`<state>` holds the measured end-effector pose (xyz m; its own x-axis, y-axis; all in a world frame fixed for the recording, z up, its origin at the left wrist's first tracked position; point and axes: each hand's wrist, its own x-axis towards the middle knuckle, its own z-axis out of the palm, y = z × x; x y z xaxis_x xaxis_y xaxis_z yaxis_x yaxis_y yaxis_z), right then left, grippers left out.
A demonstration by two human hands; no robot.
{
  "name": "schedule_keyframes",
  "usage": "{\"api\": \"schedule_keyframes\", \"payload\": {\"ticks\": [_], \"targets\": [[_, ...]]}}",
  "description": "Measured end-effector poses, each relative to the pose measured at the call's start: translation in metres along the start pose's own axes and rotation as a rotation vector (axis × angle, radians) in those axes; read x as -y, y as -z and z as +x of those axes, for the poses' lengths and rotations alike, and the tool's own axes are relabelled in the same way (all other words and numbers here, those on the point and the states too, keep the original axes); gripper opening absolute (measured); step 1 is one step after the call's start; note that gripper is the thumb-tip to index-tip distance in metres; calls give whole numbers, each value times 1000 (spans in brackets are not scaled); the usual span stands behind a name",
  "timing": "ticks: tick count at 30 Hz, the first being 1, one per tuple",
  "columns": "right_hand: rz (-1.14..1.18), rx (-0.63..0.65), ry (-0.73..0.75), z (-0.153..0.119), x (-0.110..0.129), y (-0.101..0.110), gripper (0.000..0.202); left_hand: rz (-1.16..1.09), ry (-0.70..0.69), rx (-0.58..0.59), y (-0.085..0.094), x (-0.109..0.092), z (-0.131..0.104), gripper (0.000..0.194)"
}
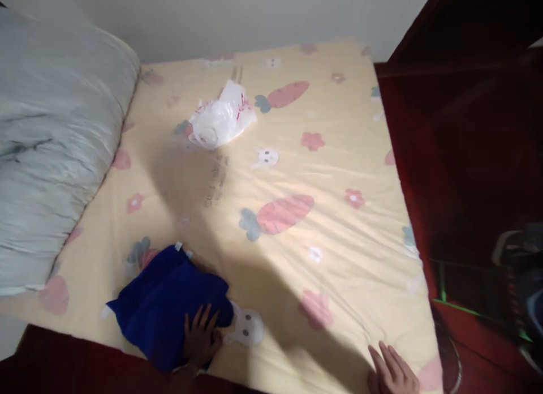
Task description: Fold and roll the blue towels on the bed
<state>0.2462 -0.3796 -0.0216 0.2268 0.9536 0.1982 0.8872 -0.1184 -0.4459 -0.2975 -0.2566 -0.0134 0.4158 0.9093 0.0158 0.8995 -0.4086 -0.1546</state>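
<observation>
A dark blue cloth (156, 303) lies loosely folded near the front left edge of the bed, with small white tags at its top. My left hand (201, 334) rests on the cloth's right part, fingers spread, gripping nothing. At the bottom right, my right hand (392, 371) lies over the patterned sheet (339, 230) near the bed's corner, its fingers stretched out and holding nothing. Farther back on the sheet is a crumpled white plastic bag (224, 119) with red print, away from both hands.
A thick grey quilt (55, 139) is heaped along the left side of the bed. Behind the bed stands a pale wall (254, 17). The floor at the right is dark red (492, 348), with dark, indistinct objects on it.
</observation>
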Motion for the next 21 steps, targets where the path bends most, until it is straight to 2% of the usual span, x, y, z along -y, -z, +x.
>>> {"api": "schedule_keyframes", "payload": {"ticks": [3, 7, 12, 14, 21], "targets": [[-35, 69, -51, -8, 1, 5, 99, -52, 40, 64, 6, -4, 2, 43], [-81, 124, -42, -13, 2, 10, 93, -149, 88, 92, 9, -6, 6, 47], [-251, 153, 53, -21, -10, 6, 54, -264, 124, 60, 11, -8, 11, 48], [-300, 144, 98, -23, -14, 6, 46, -280, 119, 46, 12, -9, 13, 49], [-345, 96, 187, -18, -13, 8, 50, -306, 96, 41, 15, -13, 20, 54]]}}
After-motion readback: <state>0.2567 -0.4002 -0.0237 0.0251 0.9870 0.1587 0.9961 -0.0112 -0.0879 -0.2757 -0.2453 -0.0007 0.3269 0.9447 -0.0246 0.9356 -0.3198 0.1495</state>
